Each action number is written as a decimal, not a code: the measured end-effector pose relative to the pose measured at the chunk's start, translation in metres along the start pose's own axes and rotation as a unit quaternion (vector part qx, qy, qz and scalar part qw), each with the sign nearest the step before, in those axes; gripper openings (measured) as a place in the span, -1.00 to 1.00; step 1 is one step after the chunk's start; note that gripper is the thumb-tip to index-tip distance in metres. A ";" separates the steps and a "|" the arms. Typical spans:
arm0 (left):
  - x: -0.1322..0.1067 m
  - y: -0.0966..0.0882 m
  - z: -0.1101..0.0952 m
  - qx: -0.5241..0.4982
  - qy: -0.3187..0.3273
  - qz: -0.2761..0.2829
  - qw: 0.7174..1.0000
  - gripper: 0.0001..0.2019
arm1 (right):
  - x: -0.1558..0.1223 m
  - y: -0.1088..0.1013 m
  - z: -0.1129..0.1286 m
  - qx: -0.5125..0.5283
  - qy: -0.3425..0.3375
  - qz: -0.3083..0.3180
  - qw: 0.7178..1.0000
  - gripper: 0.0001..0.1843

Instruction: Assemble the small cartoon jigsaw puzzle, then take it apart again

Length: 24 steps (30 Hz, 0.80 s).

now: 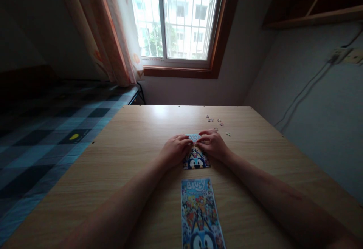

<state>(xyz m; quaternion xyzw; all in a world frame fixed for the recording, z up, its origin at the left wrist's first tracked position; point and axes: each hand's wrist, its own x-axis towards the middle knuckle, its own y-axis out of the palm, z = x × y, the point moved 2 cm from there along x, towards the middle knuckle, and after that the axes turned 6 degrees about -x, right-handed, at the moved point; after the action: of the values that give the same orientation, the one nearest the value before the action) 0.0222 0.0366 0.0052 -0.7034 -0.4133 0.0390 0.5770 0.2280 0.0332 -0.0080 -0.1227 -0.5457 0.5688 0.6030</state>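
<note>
A partly assembled jigsaw puzzle [196, 162] lies on the wooden table, its lower part showing a blue cartoon dog's face. My left hand [177, 149] rests at the puzzle's left edge with its fingers bent inward. From the right, my right hand [213, 143] reaches over the puzzle, thumb and fingers drawn together near its middle. Both sets of fingertips nearly meet there, and a small puzzle piece seems to be under them, too small to make out well. Closer to me lies a picture sheet [200, 211] titled "Bluey" with the same dog.
Several loose puzzle pieces [219, 122] are scattered beyond my right hand. The table [127, 143] has a bed [56, 128] with a checked cover along its left side. A window [181, 22] and curtain [110, 33] are ahead, and a cable [297, 94] hangs on the right wall.
</note>
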 end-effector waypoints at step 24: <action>0.002 -0.004 -0.001 -0.018 -0.002 0.009 1.000 -0.78 | -0.001 0.000 0.003 -0.021 -0.012 0.026 0.999 -0.93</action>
<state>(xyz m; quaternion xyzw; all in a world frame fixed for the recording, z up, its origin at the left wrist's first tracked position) 0.0220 0.0367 0.0103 -0.7173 -0.4092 0.0379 0.5627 0.2259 0.0310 -0.0077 -0.1424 -0.5613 0.5741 0.5789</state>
